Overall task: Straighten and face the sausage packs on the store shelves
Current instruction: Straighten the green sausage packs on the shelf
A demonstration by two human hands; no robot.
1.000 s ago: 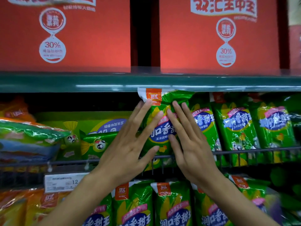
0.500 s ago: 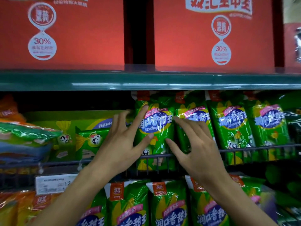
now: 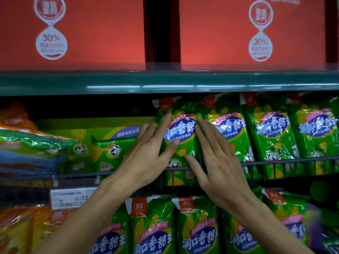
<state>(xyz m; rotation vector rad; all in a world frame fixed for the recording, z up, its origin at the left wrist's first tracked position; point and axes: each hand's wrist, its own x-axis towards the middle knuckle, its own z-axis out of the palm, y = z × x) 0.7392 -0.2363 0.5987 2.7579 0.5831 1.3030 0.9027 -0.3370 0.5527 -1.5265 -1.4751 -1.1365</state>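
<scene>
A green sausage pack (image 3: 180,132) with a blue oval label stands upright on the middle shelf, behind a wire rail (image 3: 286,162). My left hand (image 3: 146,158) lies flat against its left side with straight fingers. My right hand (image 3: 214,156) presses flat on its right edge, partly over the neighbouring pack (image 3: 229,132). More upright green packs (image 3: 271,132) line the shelf to the right. One green pack (image 3: 110,153) lies sideways to the left, in front of a green carton (image 3: 102,129).
Red boxes (image 3: 73,33) stand on the top shelf above a green shelf edge (image 3: 165,83). A stack of flat packs (image 3: 27,149) sits at the far left. A price tag (image 3: 71,197) hangs below. A row of green packs (image 3: 198,228) fills the lower shelf, orange packs (image 3: 22,228) at left.
The pack between my hands went from tilted forward to upright against the row. Both hands slid outward to its sides and stay flat on it.
</scene>
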